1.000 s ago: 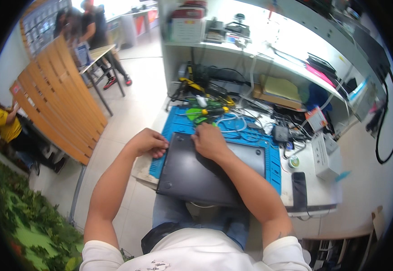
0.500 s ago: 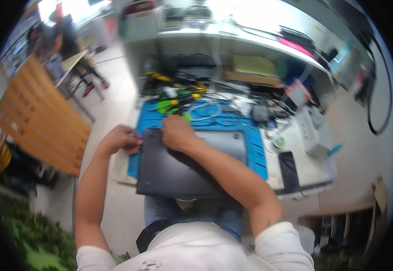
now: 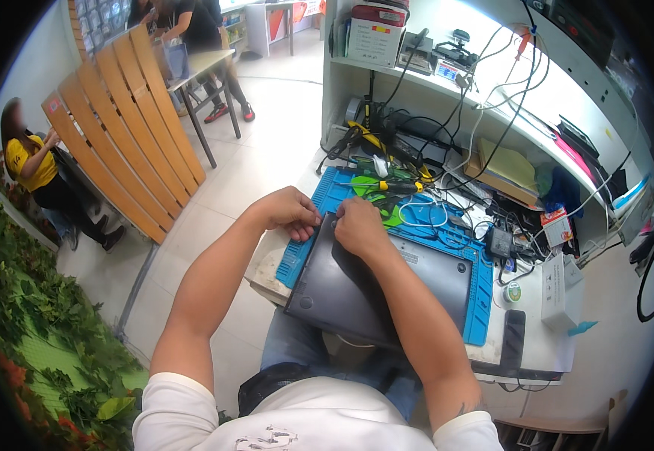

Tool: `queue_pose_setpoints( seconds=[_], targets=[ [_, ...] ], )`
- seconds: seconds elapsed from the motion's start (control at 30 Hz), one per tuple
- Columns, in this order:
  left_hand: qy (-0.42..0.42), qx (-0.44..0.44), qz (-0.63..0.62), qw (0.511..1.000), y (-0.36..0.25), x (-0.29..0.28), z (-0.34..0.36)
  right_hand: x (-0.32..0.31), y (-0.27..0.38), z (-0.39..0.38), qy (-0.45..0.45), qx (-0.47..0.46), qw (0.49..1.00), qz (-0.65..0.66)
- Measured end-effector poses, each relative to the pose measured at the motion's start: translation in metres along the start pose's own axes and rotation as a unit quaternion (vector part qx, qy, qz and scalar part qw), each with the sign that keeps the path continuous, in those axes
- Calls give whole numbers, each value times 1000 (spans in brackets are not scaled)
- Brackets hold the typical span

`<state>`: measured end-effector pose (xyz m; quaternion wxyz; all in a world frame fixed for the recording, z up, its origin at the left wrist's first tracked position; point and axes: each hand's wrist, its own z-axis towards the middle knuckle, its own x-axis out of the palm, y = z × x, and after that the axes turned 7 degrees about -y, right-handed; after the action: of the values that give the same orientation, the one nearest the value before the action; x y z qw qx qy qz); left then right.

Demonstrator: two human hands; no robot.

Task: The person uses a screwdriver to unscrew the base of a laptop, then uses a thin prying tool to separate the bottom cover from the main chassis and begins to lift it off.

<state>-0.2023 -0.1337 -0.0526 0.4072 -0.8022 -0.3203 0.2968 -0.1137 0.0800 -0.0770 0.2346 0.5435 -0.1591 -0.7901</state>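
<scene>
A dark grey laptop [image 3: 327,282] lies closed with its underside up; round feet show near its corners. It overhangs the near edge of a blue work mat [image 3: 479,308]. My left hand [image 3: 291,213] is at the laptop's far left corner, with thumb and fingers curled together. Close beside it, my right hand [image 3: 359,227] is closed at the laptop's far edge, the forearm crossing over the casing. What the fingertips of either hand pinch is hidden. Just beyond my right hand lies a screwdriver with a yellow and black handle [image 3: 400,186].
Behind the mat are tangled cables, tools and a black adapter [image 3: 499,244]. To the right sit a phone [image 3: 513,337], a small round tin [image 3: 512,292] and a white box [image 3: 562,293]. A shelf [image 3: 447,86] stands behind. A person in yellow [image 3: 30,169] is beside an orange slatted panel [image 3: 128,128].
The view has swung left and sharpened, so the bench appears farther right and tilted. Both hands remain at the laptop's far left corner, close together.
</scene>
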Motion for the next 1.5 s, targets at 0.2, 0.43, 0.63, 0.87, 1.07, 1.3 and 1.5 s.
queue_pose_setpoints(
  seconds=[0.2,0.43,0.63,0.87,1.07,1.3,1.5],
  targets=[
    [4,-10,2,1000,-3,-1,7,4,1,6,8,1,999,-42],
    [2,6,64,998,-14,-2,13,13,-8,9,-22,-33,998,-42],
    [3,12,110,994,-24,3,16,19,-11,15,-26,-28,998,-50],
    [2,12,124,992,-29,4,20,18,-7,18,-19,6,999,-47],
    [2,15,115,993,-32,2,26,13,-1,20,0,27,999,-45],
    [3,7,127,992,-37,3,31,17,-4,23,-6,37,998,-45],
    [13,1,155,988,-45,-2,40,19,-6,26,-21,16,999,-41]
  ],
)
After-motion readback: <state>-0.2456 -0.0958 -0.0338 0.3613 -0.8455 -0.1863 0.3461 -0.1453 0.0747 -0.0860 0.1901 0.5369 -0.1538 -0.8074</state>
